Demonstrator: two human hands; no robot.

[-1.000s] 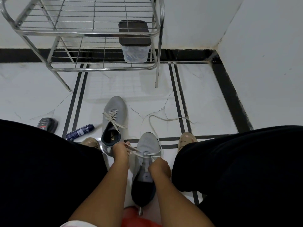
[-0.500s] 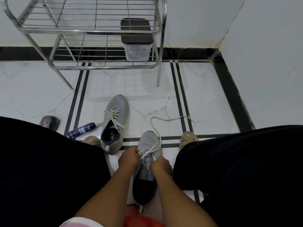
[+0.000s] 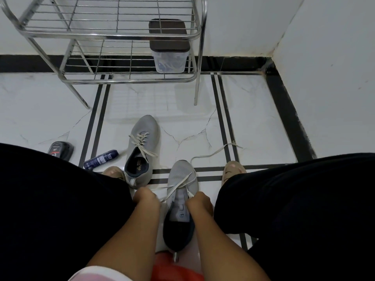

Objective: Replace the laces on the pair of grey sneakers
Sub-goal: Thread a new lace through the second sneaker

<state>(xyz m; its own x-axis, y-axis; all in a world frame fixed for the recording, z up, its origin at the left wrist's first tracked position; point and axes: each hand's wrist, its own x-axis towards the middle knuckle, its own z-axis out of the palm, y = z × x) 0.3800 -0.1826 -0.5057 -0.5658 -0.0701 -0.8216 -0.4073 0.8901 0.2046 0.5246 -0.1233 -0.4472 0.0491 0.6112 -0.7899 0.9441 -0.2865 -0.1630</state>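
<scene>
Tiled floor (image 3: 253, 118) | both hands (image 3: 145, 196) (image 3: 199, 201) pinch lace (image 3: 180, 184) | near sneaker (image 3: 181, 201) between knees

Near grey sneaker (image 3: 182, 179) between my knees, toe pointing away, dark opening toward me; cream lace (image 3: 213, 154) crossed over forefoot only, loose end trailing right across floor. Second grey sneaker (image 3: 142, 147) just left and beyond near one, toe away, cream lace threaded, ends untied.
</scene>
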